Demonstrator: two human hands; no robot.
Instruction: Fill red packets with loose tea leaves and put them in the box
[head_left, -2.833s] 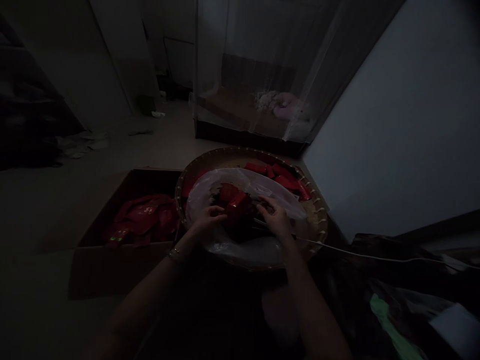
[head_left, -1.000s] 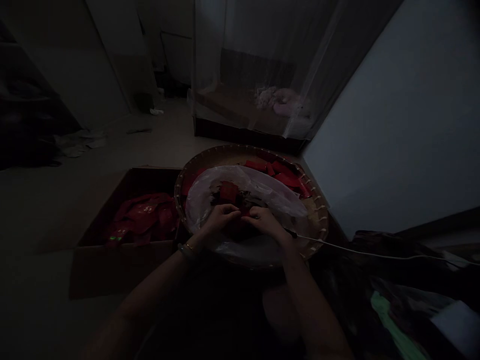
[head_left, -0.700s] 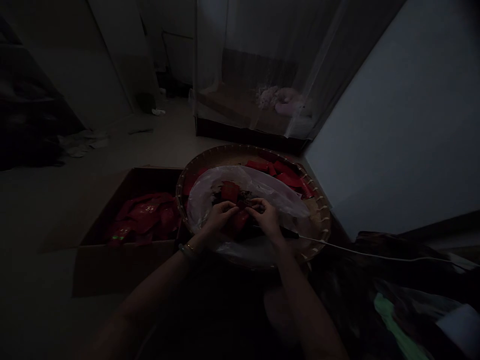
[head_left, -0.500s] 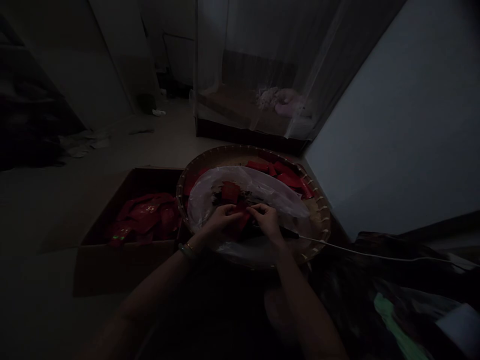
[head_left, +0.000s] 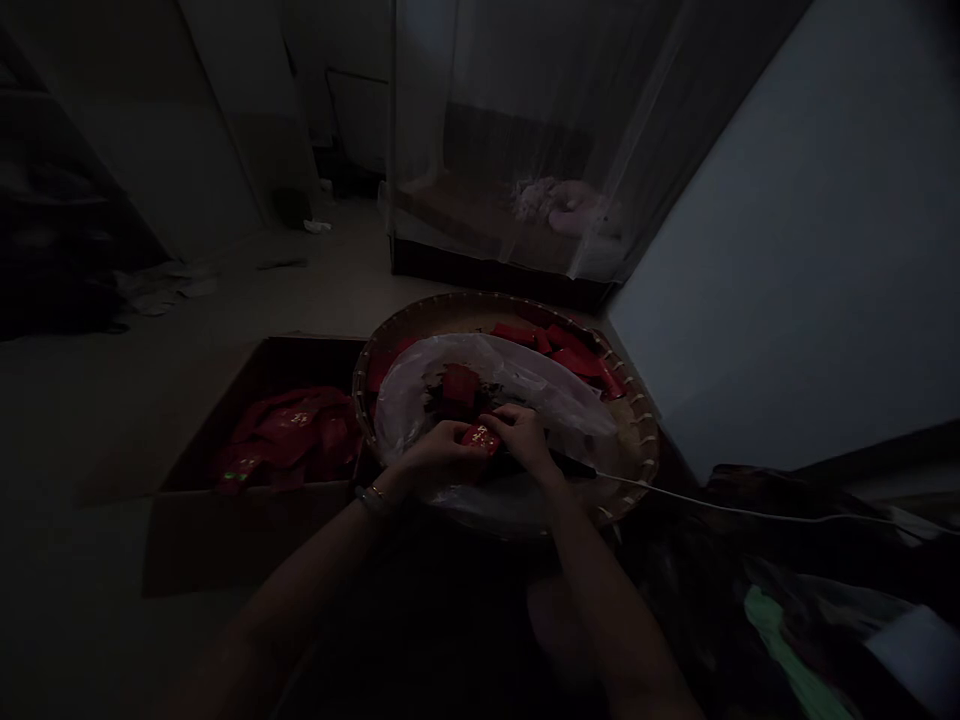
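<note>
Both my hands hold a small red packet (head_left: 481, 437) with gold print above a round woven tray (head_left: 646, 432). My left hand (head_left: 437, 448) grips its left side, fingers closed. My right hand (head_left: 523, 437) pinches its upper right edge. Just beyond them, another red piece (head_left: 460, 383) lies among dark loose bits on clear plastic sheeting (head_left: 544, 372) in the tray. Beside my right wrist, a dark bar-like thing (head_left: 575, 465) with a white cord lies partly hidden under the hand. More red packets (head_left: 574, 354) rest along the tray's far right side.
Left of the tray stands an open cardboard box (head_left: 217, 545) holding red packets (head_left: 292, 425). The white cord (head_left: 720, 502) runs off to the right. Behind is a netted bed (head_left: 495, 215); a pale wall (head_left: 795, 270) rises at right. Dark cloth and a green item (head_left: 784, 645) lie lower right.
The red packet between my hands has turned, so its gold print now shows. My right hand has shifted slightly left, its fingers bent over the packet's edge.
</note>
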